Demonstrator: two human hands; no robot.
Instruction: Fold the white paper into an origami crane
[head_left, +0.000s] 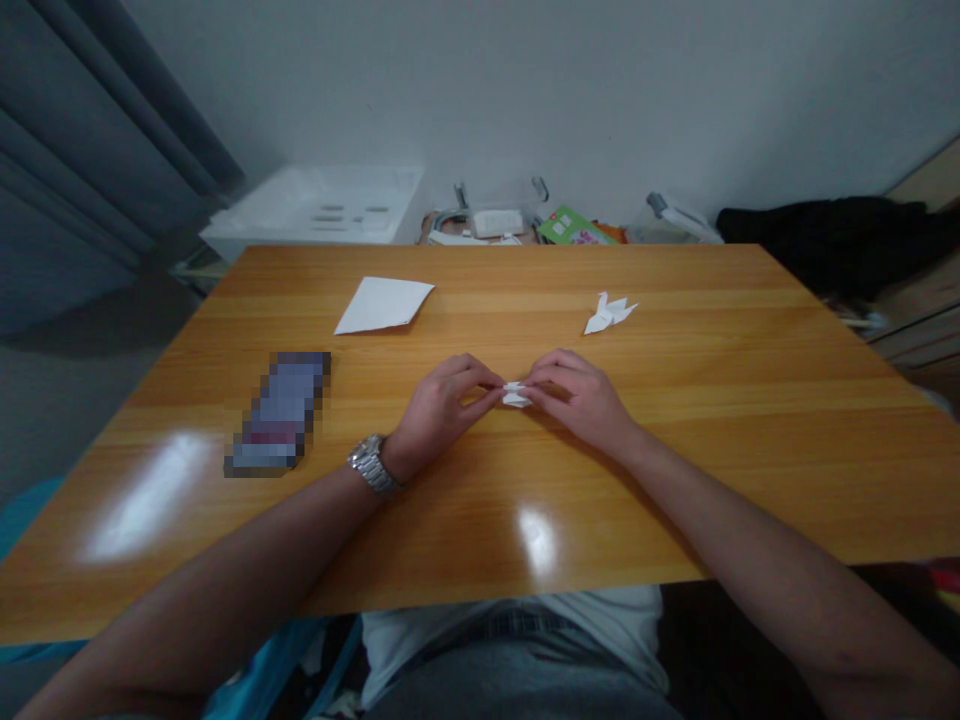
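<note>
A small folded piece of white paper (515,395) lies between my two hands at the middle of the wooden table (675,480). My left hand (441,405), with a metal watch on its wrist, pinches the paper's left end. The fingers of my right hand (577,398) are closed on its right end. Both hands rest low on the tabletop.
A flat white sheet (382,305) lies at the far left of the table, a finished folded paper figure (609,313) at the far right. A blurred dark flat object (279,412) sits left of my hands. Boxes and clutter stand behind the table against the wall.
</note>
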